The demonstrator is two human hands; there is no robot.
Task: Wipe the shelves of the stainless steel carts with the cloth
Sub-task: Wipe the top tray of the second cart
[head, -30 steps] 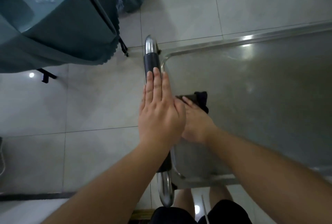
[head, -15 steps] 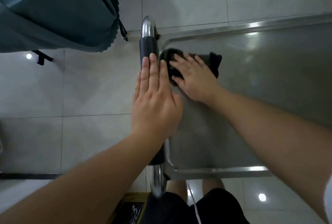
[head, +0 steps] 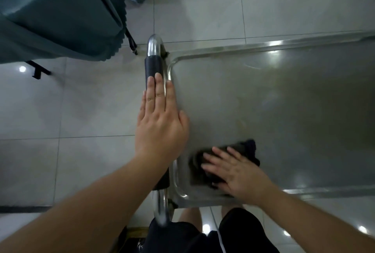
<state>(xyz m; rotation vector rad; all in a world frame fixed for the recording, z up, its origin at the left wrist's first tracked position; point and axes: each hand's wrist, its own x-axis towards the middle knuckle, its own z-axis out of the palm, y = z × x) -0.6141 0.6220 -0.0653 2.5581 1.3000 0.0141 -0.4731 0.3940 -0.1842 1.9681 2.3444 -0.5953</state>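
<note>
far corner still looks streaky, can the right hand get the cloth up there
Probably yes: the right hand presses the cloth flat, and the bare shelf ahead holds nothing in its path.

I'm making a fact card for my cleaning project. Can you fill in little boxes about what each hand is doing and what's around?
place: tiled floor, seen from above
cart shelf: steel tray with raised rim
left hand: flat on the cart's handle, fingers straight
right hand: pressing flat on the cloth
cloth: dark, bunched, in the shelf's near left corner
nearby: teal fabric at the upper left
</note>
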